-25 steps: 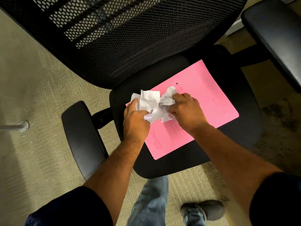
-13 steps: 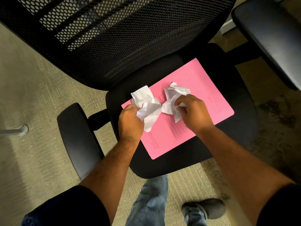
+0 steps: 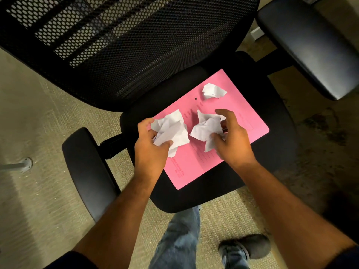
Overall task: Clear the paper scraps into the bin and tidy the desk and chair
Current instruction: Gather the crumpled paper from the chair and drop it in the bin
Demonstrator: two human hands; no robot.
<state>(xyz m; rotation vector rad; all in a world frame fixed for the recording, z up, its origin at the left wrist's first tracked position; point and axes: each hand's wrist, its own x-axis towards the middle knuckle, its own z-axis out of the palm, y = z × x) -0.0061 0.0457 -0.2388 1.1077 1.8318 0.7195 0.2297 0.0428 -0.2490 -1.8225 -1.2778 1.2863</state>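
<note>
I hold one crumpled scrap (image 3: 171,131) in my left hand (image 3: 150,150), its grip curled round it, and a second wad (image 3: 206,127) in my right hand (image 3: 231,140), fingers bent about it, so both can go to the bin together. A third scrap (image 3: 213,91) lies loose above them, right of centre. All sit over the pink folder (image 3: 196,166) on the chair seat (image 3: 272,144); no bin shows.
</note>
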